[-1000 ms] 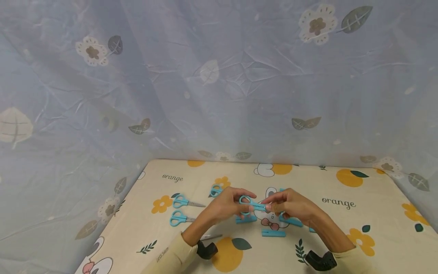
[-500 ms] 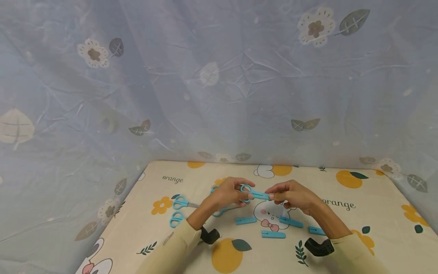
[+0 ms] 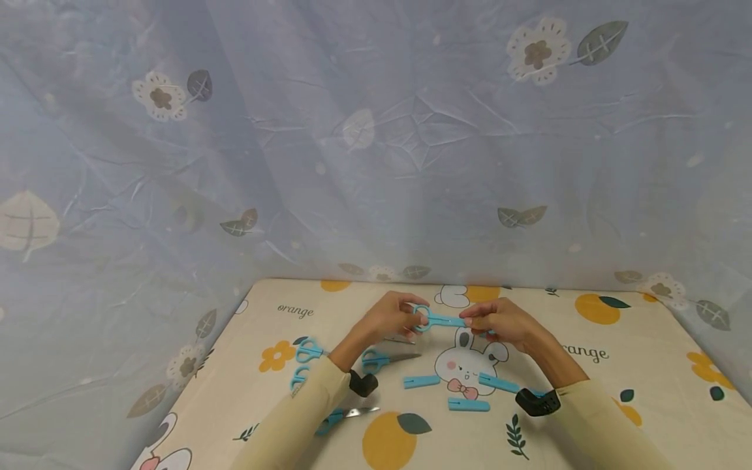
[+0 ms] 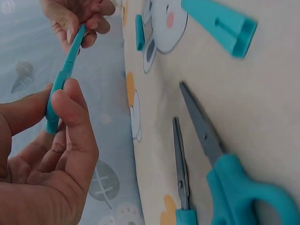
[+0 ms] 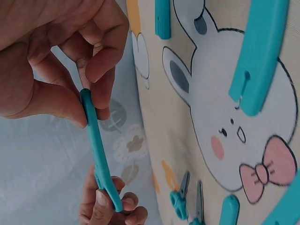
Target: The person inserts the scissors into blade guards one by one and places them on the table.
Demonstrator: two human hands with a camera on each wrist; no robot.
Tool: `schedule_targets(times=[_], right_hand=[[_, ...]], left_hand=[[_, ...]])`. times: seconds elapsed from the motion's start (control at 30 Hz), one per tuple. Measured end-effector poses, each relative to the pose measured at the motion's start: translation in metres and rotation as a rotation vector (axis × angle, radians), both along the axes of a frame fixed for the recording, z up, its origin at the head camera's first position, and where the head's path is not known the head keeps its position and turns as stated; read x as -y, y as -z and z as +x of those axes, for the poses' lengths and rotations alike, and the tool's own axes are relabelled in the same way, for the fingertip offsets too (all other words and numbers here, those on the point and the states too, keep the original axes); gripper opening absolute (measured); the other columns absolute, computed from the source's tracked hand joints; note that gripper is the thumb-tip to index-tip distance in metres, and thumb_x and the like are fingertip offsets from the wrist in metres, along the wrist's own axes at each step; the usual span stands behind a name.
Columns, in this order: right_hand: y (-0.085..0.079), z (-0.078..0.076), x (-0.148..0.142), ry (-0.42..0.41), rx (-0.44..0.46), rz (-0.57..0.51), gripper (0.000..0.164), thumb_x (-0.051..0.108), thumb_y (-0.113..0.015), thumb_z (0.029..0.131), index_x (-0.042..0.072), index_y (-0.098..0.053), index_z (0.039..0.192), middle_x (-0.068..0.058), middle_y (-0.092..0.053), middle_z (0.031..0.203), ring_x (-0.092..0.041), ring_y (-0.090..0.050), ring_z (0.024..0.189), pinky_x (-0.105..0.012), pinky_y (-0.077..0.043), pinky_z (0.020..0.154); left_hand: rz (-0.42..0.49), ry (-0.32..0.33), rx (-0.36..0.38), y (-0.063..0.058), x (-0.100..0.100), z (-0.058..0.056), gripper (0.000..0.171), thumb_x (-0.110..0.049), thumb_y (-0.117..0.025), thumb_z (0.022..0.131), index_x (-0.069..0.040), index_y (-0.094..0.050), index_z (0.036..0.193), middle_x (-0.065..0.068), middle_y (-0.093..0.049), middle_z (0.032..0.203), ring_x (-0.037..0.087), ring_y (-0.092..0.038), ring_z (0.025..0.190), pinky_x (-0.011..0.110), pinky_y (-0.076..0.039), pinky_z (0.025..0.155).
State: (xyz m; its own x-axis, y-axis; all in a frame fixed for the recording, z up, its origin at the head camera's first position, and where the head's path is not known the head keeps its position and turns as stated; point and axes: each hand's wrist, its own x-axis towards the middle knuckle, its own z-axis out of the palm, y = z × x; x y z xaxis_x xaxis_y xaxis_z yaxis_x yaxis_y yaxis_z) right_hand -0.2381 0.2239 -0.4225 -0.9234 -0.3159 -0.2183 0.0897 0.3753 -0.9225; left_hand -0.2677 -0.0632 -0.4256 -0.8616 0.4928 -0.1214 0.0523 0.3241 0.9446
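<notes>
Both hands hold one pair of light-blue scissors (image 3: pixel 431 320) up over the table, lying level from left to right in the head view. A light-blue blade cover (image 3: pixel 451 321) sits over its blades, which are hidden. My left hand (image 3: pixel 388 316) pinches the ring handles between thumb and fingers. At the other end, my right hand (image 3: pixel 504 321) pinches the cover's tip with thumb and fingers. The right wrist view shows the covered scissors (image 5: pixel 101 145) edge-on, stretching between the two hands.
Several uncovered scissors (image 3: pixel 373 361) lie on the left of the table, blades pointing right. Several loose blade covers (image 3: pixel 469 405) lie at the centre and right, one (image 3: pixel 421 381) nearest the scissors. A printed cloth (image 3: pixel 570 418) covers the table; a floral curtain (image 3: pixel 376 163) hangs behind.
Both hands have moved together, away from me and up in the head view, carrying the covered scissors. Scissors and covers on the table that the arms hid now show.
</notes>
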Motion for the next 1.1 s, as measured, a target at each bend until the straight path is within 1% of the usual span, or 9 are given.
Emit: schedule_targets(times=[0.23, 0.43, 0.5, 0.57, 0.67, 0.77, 0.87, 0.97, 1.1], right_hand=[[0.000, -0.017, 0.001, 0.057, 0.004, 0.022, 0.037, 0.018, -0.069, 0.105, -0.003, -0.071, 0.135, -0.004, -0.073, 0.108, -0.022, -0.068, 0.095, -0.029, -0.057, 0.072], [0.009, -0.032, 0.000, 0.095, -0.004, 0.001, 0.040, 0.017, -0.070, 0.104, -0.005, -0.068, 0.137, -0.002, -0.072, 0.103, -0.021, -0.067, 0.091, -0.028, -0.056, 0.071], [0.013, -0.035, 0.000, 0.104, -0.016, -0.007, 0.042, 0.016, -0.069, 0.104, -0.006, -0.066, 0.139, -0.004, -0.072, 0.101, -0.019, -0.066, 0.088, -0.028, -0.055, 0.070], [0.017, -0.038, 0.001, 0.121, -0.025, -0.019, 0.043, 0.014, -0.069, 0.104, -0.008, -0.064, 0.140, -0.004, -0.073, 0.099, -0.018, -0.065, 0.086, -0.028, -0.054, 0.068], [0.021, -0.041, 0.001, 0.143, -0.032, -0.037, 0.043, 0.012, -0.069, 0.104, -0.009, -0.064, 0.141, -0.003, -0.075, 0.099, -0.017, -0.066, 0.085, -0.028, -0.055, 0.068], [0.025, -0.044, 0.001, 0.162, -0.040, -0.041, 0.043, 0.012, -0.070, 0.103, -0.008, -0.064, 0.141, -0.002, -0.076, 0.102, -0.016, -0.068, 0.087, -0.028, -0.058, 0.071], [0.027, -0.048, 0.001, 0.176, -0.050, -0.038, 0.043, 0.012, -0.070, 0.103, -0.008, -0.065, 0.140, -0.002, -0.078, 0.104, -0.016, -0.070, 0.089, -0.028, -0.059, 0.072], [0.031, -0.051, 0.002, 0.188, -0.060, -0.032, 0.042, 0.011, -0.070, 0.103, -0.010, -0.065, 0.139, -0.005, -0.078, 0.104, -0.015, -0.070, 0.085, -0.028, -0.058, 0.069], [0.038, -0.054, 0.004, 0.202, -0.079, -0.022, 0.037, 0.005, -0.071, 0.100, -0.013, -0.067, 0.132, -0.007, -0.076, 0.099, -0.014, -0.063, 0.072, -0.026, -0.054, 0.062]], left_hand=[[-0.018, -0.008, -0.030, -0.001, -0.002, -0.018, 0.038, -0.011, -0.074, 0.101, -0.011, -0.071, 0.139, 0.013, -0.078, 0.101, 0.053, -0.074, 0.105, 0.054, -0.067, 0.086], [0.008, -0.029, -0.037, 0.006, -0.004, -0.030, 0.039, -0.009, -0.071, 0.103, -0.010, -0.068, 0.142, 0.018, -0.079, 0.107, 0.051, -0.074, 0.105, 0.055, -0.067, 0.088], [0.018, -0.051, -0.035, 0.010, -0.005, -0.033, 0.039, -0.007, -0.071, 0.102, -0.009, -0.068, 0.141, 0.016, -0.080, 0.106, 0.049, -0.075, 0.104, 0.050, -0.068, 0.084], [0.028, -0.066, -0.032, 0.015, -0.007, -0.036, 0.040, -0.006, -0.072, 0.101, -0.007, -0.068, 0.141, 0.015, -0.081, 0.105, 0.048, -0.077, 0.103, 0.041, -0.068, 0.077], [0.041, -0.084, -0.022, 0.020, -0.009, -0.040, 0.042, -0.005, -0.073, 0.101, -0.002, -0.066, 0.142, 0.016, -0.081, 0.105, 0.046, -0.077, 0.102, 0.028, -0.065, 0.067], [0.039, -0.093, -0.021, 0.023, -0.012, -0.045, 0.045, -0.005, -0.073, 0.101, 0.002, -0.063, 0.145, 0.018, -0.081, 0.107, 0.047, -0.077, 0.102, 0.022, -0.062, 0.063], [0.027, -0.101, -0.039, 0.024, -0.014, -0.049, 0.045, -0.006, -0.072, 0.102, 0.003, -0.063, 0.145, 0.018, -0.081, 0.106, 0.047, -0.078, 0.100, 0.023, -0.063, 0.064], [0.002, -0.118, -0.062, 0.027, -0.016, -0.053, 0.042, -0.007, -0.072, 0.102, 0.002, -0.065, 0.143, 0.016, -0.082, 0.104, 0.043, -0.079, 0.095, 0.028, -0.066, 0.067], [-0.040, -0.145, -0.084, 0.031, -0.017, -0.056, 0.038, -0.009, -0.074, 0.101, 0.001, -0.069, 0.138, 0.014, -0.082, 0.100, 0.039, -0.080, 0.090, 0.036, -0.069, 0.074]])
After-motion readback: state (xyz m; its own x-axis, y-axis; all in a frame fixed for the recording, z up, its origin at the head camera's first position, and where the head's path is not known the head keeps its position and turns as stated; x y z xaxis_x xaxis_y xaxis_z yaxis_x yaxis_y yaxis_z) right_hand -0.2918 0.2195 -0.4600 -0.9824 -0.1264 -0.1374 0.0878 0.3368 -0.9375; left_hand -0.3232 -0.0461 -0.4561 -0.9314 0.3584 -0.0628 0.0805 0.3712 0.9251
